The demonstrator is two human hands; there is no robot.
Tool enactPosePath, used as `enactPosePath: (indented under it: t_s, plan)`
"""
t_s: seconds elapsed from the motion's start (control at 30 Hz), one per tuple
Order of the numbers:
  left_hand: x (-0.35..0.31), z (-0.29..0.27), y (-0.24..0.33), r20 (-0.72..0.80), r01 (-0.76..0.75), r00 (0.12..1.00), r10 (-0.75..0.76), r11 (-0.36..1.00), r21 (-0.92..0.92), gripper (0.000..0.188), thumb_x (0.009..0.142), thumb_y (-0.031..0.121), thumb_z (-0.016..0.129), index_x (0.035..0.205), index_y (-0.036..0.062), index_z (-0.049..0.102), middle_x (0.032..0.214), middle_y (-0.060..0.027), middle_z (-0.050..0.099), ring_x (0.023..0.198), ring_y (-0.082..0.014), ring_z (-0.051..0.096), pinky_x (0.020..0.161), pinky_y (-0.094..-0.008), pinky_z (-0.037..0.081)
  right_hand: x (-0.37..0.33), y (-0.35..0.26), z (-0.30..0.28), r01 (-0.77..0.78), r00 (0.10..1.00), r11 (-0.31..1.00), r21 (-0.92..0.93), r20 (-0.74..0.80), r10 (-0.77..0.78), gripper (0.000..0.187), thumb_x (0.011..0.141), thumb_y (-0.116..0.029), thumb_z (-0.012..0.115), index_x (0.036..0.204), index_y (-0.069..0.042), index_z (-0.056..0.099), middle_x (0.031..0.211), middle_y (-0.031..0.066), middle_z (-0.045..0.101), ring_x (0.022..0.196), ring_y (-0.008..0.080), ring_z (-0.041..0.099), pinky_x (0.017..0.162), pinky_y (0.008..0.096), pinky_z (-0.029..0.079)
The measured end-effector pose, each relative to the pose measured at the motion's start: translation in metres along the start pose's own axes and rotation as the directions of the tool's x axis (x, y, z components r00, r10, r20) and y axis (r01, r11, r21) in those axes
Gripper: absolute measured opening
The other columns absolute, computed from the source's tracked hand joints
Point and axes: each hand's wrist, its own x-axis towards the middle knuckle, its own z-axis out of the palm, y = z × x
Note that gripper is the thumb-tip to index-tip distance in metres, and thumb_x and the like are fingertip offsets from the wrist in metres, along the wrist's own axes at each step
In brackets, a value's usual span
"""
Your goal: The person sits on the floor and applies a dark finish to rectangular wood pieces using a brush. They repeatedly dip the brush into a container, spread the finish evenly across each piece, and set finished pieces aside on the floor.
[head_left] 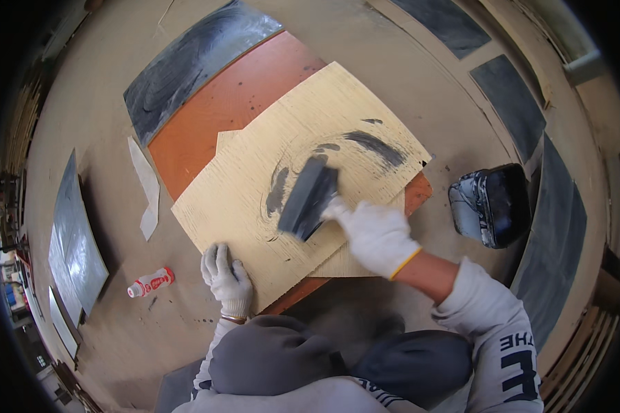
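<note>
A pale wood-grained board (255,179) lies slanted in front of me, with dark curved smears on its surface. My right hand (379,237), in a white glove with a yellow cuff edge, is closed round the handle of a wide flat brush (304,199). The brush is coated dark and lies over the smeared middle of the board; motion blurs it, and its bristles are not distinct. My left hand (226,279), also gloved in white, rests against the board's near left edge, fingers extended and thumb apart.
Beneath the pale board is an orange-brown panel (234,89), with a dark-smeared board (193,69) at its far end. A black-stained bucket (490,205) stands at right. Dark boards (551,241) lie beyond it. At left are a red-and-white bottle (151,282) and a grey sheet (76,241).
</note>
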Motion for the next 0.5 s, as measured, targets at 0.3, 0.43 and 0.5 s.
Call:
enactPosePath:
  t_s: [0.3,0.43,0.5]
  plan:
    - [0.0,0.006,-0.008,0.029,0.006,1.0,-0.006,1.0,-0.018,0.054,0.088,0.009,0.067,0.142,0.0045,0.062,0.147,-0.0214,0.057,0.14,-0.0467,0.048,0.119,-0.0572,0.038,0.013,-0.015,0.028,-0.123,0.991,0.983,-0.136,-0.068,0.115,0.048,0.1,-0.015,0.053,0.148,-0.015,0.057,0.088,0.0163,0.071,0.07,0.0335,0.073,0.058,0.0506,0.055]
    - [0.008,0.006,0.003,0.022,0.032,0.999,-0.03,0.998,-0.054,0.053,0.088,0.009,0.068,0.141,0.0041,0.063,0.148,-0.0218,0.056,0.14,-0.0463,0.048,0.119,-0.0576,0.038,0.008,0.073,-0.024,-0.287,0.908,0.947,-0.144,-0.355,0.221,0.039,0.099,-0.017,0.06,0.138,-0.024,0.066,0.065,0.0118,0.064,0.058,0.0302,0.068,0.052,0.0459,0.053]
    - [0.005,0.005,0.006,0.044,0.037,0.998,-0.034,0.998,-0.059,0.053,0.087,0.009,0.068,0.14,0.004,0.063,0.148,-0.0219,0.056,0.139,-0.0465,0.048,0.119,-0.0576,0.038,0.012,0.058,-0.009,-0.187,0.918,0.97,-0.156,-0.378,0.116,0.039,0.098,-0.017,0.062,0.136,-0.024,0.068,0.067,0.0116,0.063,0.057,0.0304,0.066,0.051,0.0465,0.052]
